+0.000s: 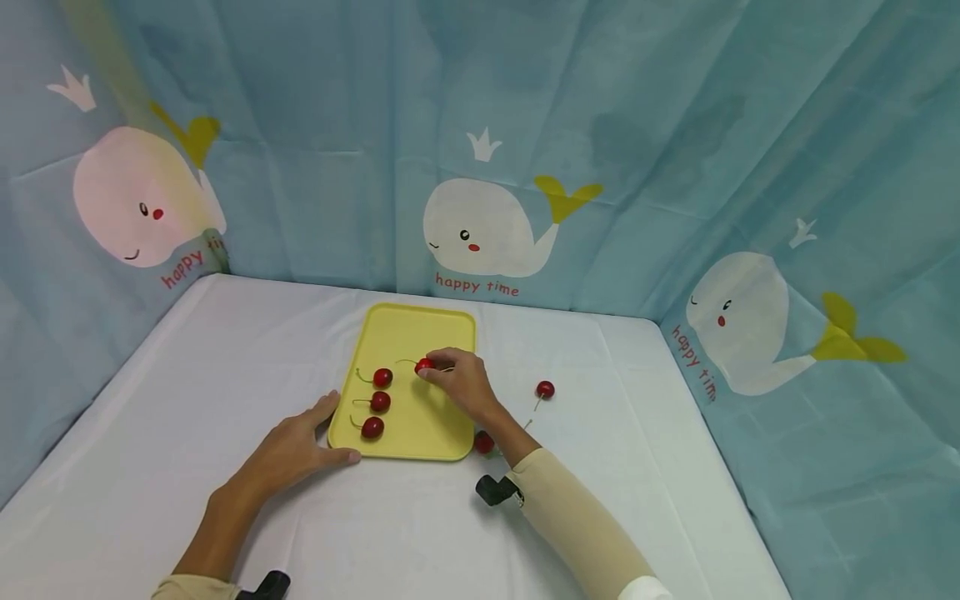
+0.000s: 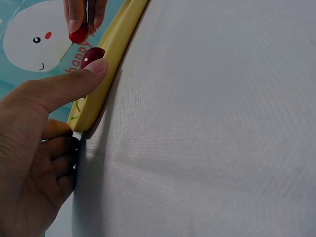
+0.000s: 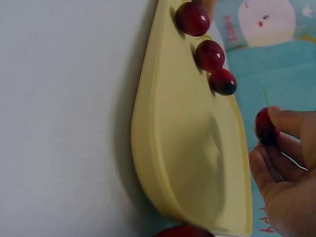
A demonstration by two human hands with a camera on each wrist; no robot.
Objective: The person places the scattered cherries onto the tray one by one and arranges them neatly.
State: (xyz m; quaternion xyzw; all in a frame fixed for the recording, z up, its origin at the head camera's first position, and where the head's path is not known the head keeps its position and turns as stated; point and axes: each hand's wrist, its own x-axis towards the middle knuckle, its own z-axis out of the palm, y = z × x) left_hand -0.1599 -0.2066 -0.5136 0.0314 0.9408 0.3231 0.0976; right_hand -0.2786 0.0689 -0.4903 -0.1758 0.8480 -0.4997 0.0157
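A yellow tray (image 1: pixel 420 333) lies on the white table. Three red cherries sit in a column on its left side (image 1: pixel 382 377) (image 1: pixel 380 402) (image 1: pixel 372 427). My right hand (image 1: pixel 442 373) reaches over the tray and pinches a fourth cherry (image 1: pixel 424 364) by thumb and fingertips just above the tray floor; the right wrist view shows that cherry (image 3: pixel 265 126) against the fingers (image 3: pixel 291 123). My left hand (image 1: pixel 311 433) rests at the tray's near-left corner. Its thumb (image 2: pixel 74 81) lies straight along the rim (image 2: pixel 111 47) and the other fingers are loosely curled beside the corner.
Two more cherries lie on the table right of the tray, one (image 1: pixel 545 389) farther out and one (image 1: pixel 483 442) beside my right forearm. A blue whale-print curtain (image 1: pixel 525 167) closes off the table's back and both sides.
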